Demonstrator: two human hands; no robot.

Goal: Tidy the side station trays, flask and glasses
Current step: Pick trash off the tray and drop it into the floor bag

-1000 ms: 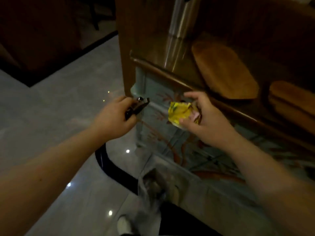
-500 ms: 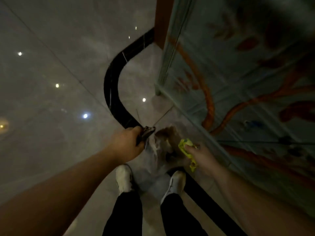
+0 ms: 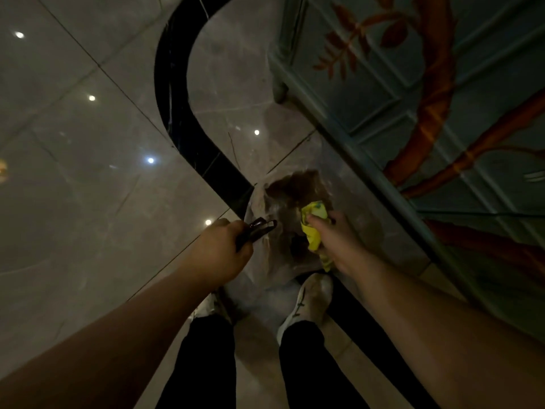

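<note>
- The floor (image 3: pixel 88 202) takes up the left half of the view, from seven to twelve o'clock: pale polished tiles with spots of reflected light and a curved black band (image 3: pixel 182 119) running from twelve o'clock down toward the feet.
- The cabinet (image 3: pixel 442 98), blue-green and painted with orange branches, fills one to four o'clock; only its front and one short leg show.
- The trays, flask and glasses are nowhere in this view, so their state cannot be judged from here.
- The person's legs and white shoes (image 3: pixel 309 299) stand at six o'clock, the right shoe on the black band.
- A clear plastic bag (image 3: pixel 283 231) sits on the floor at centre, just ahead of the shoes and near the cabinet's base, with something dark inside.
- The left hand (image 3: pixel 218 252), at about seven o'clock of the bag, is closed around dark tongs (image 3: pixel 259 227), whose tips point at the bag's mouth.
- The right hand (image 3: pixel 339 240), at about four o'clock of the bag, is clamped on a crumpled yellow wrapper (image 3: pixel 314 228), held right over the bag.
- Judgement: this looks like a rubbish-clearing step; the wrapper is not yet in the bag, and the station items remain to be dealt with, or at least to be checked.
</note>
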